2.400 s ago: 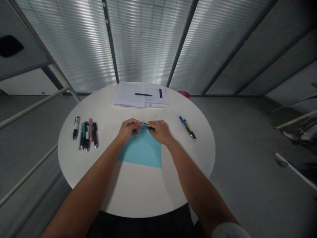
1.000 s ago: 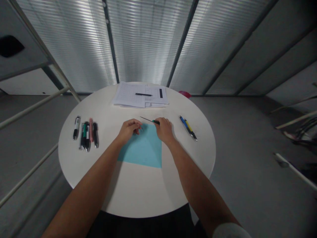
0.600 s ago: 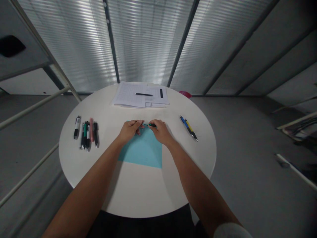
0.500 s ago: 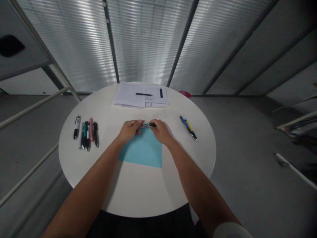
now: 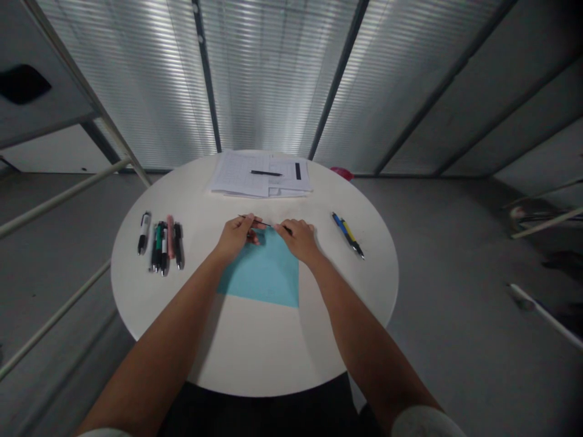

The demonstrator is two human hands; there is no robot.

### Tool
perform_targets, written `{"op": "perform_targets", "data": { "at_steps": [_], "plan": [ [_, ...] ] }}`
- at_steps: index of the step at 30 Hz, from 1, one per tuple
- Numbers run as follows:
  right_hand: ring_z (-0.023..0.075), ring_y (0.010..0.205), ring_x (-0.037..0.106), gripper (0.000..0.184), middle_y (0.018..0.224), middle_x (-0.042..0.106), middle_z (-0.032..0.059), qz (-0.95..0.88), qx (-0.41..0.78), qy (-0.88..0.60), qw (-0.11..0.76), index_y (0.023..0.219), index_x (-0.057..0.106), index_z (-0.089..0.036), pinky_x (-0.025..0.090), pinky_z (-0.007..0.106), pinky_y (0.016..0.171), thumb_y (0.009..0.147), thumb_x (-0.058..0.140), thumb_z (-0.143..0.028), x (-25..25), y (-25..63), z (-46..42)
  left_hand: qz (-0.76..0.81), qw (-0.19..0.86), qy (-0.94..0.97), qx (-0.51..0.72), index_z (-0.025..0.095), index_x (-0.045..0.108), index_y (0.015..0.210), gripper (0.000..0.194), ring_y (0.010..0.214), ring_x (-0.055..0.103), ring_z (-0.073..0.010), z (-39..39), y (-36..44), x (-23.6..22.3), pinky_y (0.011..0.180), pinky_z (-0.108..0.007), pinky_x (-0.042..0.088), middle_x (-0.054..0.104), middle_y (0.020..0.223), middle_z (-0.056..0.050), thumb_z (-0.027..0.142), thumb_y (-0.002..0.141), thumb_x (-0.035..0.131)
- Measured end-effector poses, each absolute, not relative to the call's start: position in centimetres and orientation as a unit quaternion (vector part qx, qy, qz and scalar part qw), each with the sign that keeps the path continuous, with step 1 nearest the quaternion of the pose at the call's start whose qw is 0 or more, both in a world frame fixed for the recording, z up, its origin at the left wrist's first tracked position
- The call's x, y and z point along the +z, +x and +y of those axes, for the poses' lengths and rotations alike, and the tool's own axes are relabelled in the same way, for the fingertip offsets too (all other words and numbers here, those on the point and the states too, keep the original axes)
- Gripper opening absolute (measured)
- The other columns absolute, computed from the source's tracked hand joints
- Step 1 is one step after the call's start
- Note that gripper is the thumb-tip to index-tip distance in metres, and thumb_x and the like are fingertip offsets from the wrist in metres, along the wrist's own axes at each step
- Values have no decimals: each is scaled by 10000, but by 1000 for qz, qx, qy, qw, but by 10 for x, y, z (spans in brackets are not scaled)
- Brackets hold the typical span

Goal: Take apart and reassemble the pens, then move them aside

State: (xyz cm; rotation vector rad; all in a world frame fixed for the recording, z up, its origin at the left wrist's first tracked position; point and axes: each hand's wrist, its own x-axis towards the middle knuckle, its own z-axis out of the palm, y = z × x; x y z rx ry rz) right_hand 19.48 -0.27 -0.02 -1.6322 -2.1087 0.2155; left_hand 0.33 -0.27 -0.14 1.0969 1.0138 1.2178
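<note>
Black slim pen [image 5: 264, 225] pinched between both hands

Left hand [image 5: 237, 238] and right hand [image 5: 298, 240] both grip it closed at the fingertips, right at the top edge of a light-blue paper sheet [image 5: 259, 270] on the white counter [image 5: 255, 352]. Loose pens [image 5: 159, 246] lie left of the grip, a blue-and-yellow pen pair [image 5: 347, 243] right.

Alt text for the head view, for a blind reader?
A person's left hand and right hand hold a thin black pen at the top edge of a light-blue paper sheet on a round white table, with pens lying to either side.
</note>
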Motion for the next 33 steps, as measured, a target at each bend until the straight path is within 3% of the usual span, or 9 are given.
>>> {"op": "perform_targets", "data": {
  "at_steps": [8,15,22,27,33],
  "plan": [
    [198,942,617,368,988,719,23,-783,138,-533,291,1029,706,-303,385,333,837,966,399,-497,-3,198,0,416,594,442,528,96,645,921,390,485,564,-104,-2,1,-3,500,-299,525,711,875,-135,477,851,603],
    [201,941,638,356,975,727,32,-791,177,-495,313,1032,727,-302,446,337,845,941,451,-507,-7,199,2,399,617,418,534,84,652,924,360,500,572,-117,2,-7,-2,488,-305,522,710,850,-131,434,847,621],
    [161,871,632,376,976,704,24,-802,196,-446,347,1207,656,-317,457,294,803,962,419,-476,-8,200,2,388,616,437,528,87,667,919,341,516,577,-120,2,-7,-2,510,-306,523,707,838,-128,417,849,624],
    [154,815,615,378,909,673,27,-793,193,-450,364,1178,672,-295,458,294,762,971,403,-461,-8,199,2,385,621,426,534,91,665,909,335,536,582,-121,2,-9,-3,509,-296,516,702,844,-131,418,850,624],
    [162,907,619,325,979,674,32,-795,201,-431,378,1099,692,-272,460,299,827,963,445,-432,-6,198,1,401,603,452,521,88,679,925,354,549,579,-118,3,-8,-6,526,-310,528,701,898,-145,428,834,639]
  ]
}}
